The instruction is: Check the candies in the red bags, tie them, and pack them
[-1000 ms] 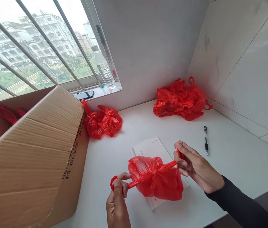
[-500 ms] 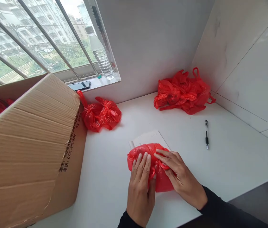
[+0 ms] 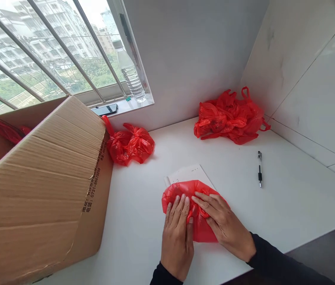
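Note:
A red plastic bag lies partly flattened on the white table, its bunched middle between my two hands. My left hand rests on the bag's left part with its fingers stretched out and lying flat. On the right part, my right hand presses down with its fingers extended, its thumb near the gathered plastic. A white sheet or booklet with small print shows behind the bag, partly covered by it. Whatever lies under my palms is hidden.
An open cardboard box stands at the left with red plastic inside. Two knotted red bags sit beside it. A heap of red bags lies at the back right, a pen nearer. The windowsill holds a water bottle and a phone.
The bag looks flatter and more spread out on its right and left sides under my pressing hands. The camera view has shifted slightly, moving the box and bottle rightward in the picture.

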Motion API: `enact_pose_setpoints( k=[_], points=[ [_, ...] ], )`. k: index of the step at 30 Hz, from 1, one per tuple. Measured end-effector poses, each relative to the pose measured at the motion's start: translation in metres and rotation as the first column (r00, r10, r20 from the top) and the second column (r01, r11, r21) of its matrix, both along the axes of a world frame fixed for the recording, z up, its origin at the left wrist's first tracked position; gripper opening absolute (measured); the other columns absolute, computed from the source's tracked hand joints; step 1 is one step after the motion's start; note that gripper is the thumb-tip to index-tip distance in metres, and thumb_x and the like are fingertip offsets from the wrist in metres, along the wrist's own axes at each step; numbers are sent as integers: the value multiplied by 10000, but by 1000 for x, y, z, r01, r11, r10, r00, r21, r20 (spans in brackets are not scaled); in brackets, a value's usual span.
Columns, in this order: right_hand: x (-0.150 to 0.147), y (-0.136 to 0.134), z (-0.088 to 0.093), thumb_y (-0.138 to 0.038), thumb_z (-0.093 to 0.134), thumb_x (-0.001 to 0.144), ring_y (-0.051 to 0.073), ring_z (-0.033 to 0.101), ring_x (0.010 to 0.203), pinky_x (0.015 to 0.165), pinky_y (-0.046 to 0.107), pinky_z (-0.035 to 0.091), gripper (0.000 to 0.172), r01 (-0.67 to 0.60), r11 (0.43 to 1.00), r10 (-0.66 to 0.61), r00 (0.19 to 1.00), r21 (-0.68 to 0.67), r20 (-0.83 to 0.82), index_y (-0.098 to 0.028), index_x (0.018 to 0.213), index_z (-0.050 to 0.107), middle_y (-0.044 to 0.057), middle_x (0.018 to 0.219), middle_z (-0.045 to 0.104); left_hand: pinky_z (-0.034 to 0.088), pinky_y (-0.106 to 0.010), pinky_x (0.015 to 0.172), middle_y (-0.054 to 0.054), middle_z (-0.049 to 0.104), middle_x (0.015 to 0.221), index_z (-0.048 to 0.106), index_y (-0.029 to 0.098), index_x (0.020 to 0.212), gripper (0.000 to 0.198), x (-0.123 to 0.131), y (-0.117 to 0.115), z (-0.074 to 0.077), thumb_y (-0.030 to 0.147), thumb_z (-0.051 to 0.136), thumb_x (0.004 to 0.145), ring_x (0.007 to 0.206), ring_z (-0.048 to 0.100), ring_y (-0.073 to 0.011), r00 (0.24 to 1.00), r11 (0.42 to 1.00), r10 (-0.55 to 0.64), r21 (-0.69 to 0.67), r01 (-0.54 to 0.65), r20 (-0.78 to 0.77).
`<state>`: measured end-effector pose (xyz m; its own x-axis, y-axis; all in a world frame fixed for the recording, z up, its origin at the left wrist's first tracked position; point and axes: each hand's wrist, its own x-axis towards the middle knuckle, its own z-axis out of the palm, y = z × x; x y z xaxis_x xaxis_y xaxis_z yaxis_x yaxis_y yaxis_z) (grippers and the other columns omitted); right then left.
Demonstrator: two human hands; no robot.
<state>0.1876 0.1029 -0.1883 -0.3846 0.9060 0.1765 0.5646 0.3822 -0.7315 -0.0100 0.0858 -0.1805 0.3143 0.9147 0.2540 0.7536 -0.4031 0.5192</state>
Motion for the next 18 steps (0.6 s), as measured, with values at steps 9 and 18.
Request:
enact_pose_setpoints(
  k=[9,18],
  points=[
    [27,13,40,-477,434,1037,226,636,1132,1031,434,515,325,216,914,-382,744,-343,-548,-313,1233,635,51,1326,606,495,-324,874,-61,665,1146,621,218,791,419,9,-16,74,459,386,1040,1046,593,-210,558,902,430,-319,-291,710],
    [47,21,73,-490,527,999,164,644,709,639,326,582,282,9,866,-398,617,-500,-679,-245,1086,636,11,880,627,467,-245,747,9,508,797,554,218,713,431,-27,-4,79,584,549,939,794,524,-149,304,841,432,-257,-476,849]
  ],
)
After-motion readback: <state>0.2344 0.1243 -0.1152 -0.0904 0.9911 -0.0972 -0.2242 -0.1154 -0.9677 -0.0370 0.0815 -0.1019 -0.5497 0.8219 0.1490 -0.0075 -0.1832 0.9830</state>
